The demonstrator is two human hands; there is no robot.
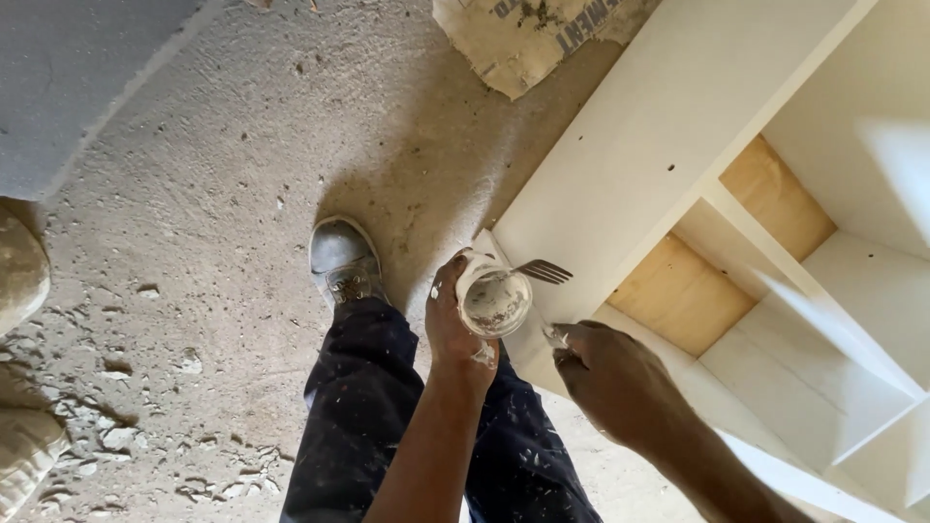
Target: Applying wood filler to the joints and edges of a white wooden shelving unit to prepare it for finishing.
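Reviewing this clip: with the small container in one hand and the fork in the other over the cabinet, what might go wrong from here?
1. The left hand grips the clear container by its side only, tilted; whitish contents may spill onto the dark trousers or the white cabinet.
2. The fork in the right hand sits near the cabinet's painted edge and might scratch it.
3. The broken concrete floor could trip the shoe.

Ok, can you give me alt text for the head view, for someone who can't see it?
Seen from above, the left hand holds a small clear jar with a metal fork across its rim, while the right hand pinches something small beside it. Below are a paint-spattered trouser leg, a grey shoe, a concrete floor and a white shelf unit.
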